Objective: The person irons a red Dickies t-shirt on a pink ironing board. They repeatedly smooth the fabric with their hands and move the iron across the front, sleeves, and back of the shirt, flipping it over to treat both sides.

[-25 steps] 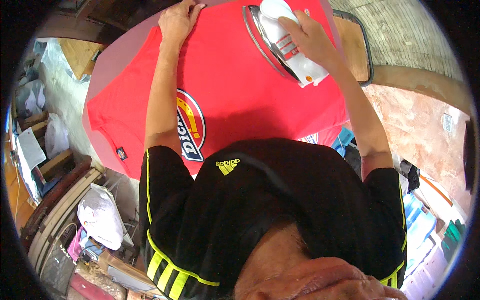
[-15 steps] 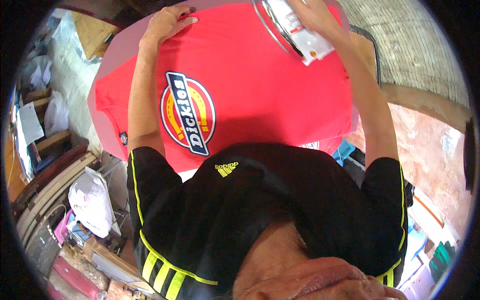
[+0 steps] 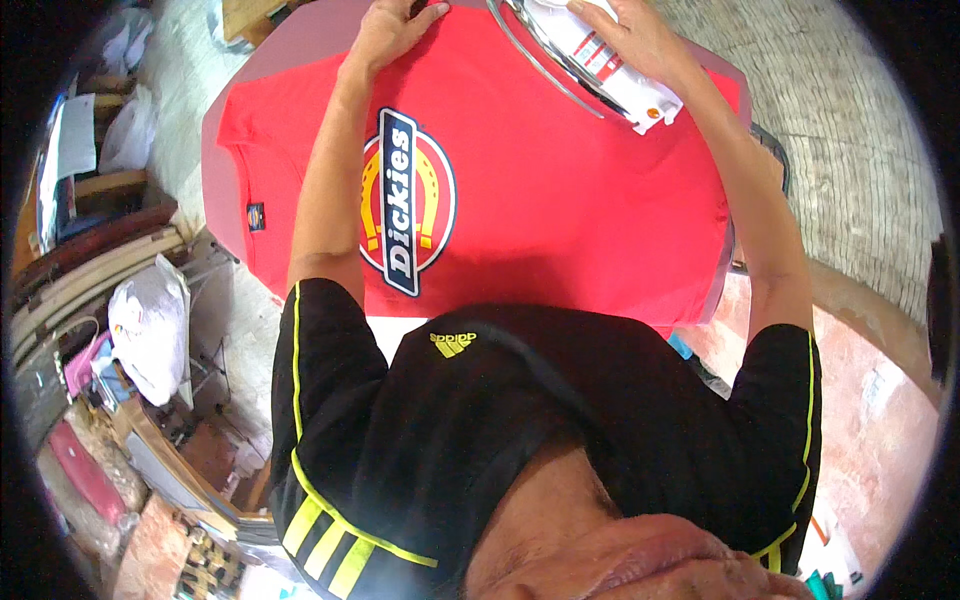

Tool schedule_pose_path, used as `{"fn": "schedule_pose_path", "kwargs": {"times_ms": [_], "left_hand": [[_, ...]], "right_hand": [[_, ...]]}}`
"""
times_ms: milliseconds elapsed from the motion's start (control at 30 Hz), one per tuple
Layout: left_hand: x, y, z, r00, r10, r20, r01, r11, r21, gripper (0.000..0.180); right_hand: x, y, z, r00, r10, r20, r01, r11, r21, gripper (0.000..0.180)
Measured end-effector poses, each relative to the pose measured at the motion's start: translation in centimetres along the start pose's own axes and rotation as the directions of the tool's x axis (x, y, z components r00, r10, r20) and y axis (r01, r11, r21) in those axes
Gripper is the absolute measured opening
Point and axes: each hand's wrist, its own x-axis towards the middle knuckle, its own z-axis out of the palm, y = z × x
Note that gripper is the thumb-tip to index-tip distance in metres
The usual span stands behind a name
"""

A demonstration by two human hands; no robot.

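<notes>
Left hand: at far edge of red shirt, forearm stretched nearly straight ahead, thumb spread toward the right, fingers bent and partly cut off by the upper frame edge. Cannot tell whether it pinches the cloth or only rests there.

Right hand: gripping white iron, forearm slanting inward from the right, thumb on the near side; top of iron out of frame. Iron sits over the shirt's far right part, heel toward the person.

Shirt spread over mauve table, whose rim shows at left. Round print just beside left forearm, which covers its left margin. Small dark label near the collar.

Obstructions: black top hides the near table edge; right forearm crosses the right side. White bag stands left, apart from table.
</notes>
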Motion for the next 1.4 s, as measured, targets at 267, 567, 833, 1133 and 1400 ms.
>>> {"fn": "schedule_pose_path", "kwargs": {"times_ms": [267, 567, 833, 1133, 1400], "left_hand": [[-0.1, -2.4, 1.5, 0.978, 0.148, -0.148, -0.127, 0.982, 0.14, 0.015], [-1.7, 0.1, 0.8, 0.972, 0.082, -0.22, -0.022, 0.965, 0.261, 0.019], [-1.6, -2.0, 0.9, 0.975, 0.075, -0.21, -0.005, 0.949, 0.315, 0.018], [-7.6, 23.1, -3.9, 0.987, 0.082, -0.142, -0.159, 0.687, -0.709, 0.029], [-13.3, 32.7, -0.3, 0.897, 0.036, -0.441, -0.395, -0.384, -0.834, 0.021]], "right_hand": [[-1.5, 0.4, 0.4, 0.981, -0.105, 0.161, 0.084, 0.988, 0.129, 0.039], [3.7, -3.6, 2.2, 0.998, -0.051, 0.041, 0.049, 0.997, 0.056, 0.046], [-0.4, -4.5, 1.0, 0.983, -0.182, 0.013, 0.18, 0.979, 0.099, 0.044], [0.0, -3.3, 0.7, 0.979, -0.135, 0.151, 0.122, 0.988, 0.089, 0.045], [0.3, -6.1, 0.8, 0.923, -0.17, 0.347, 0.148, 0.985, 0.087, 0.044]]}}
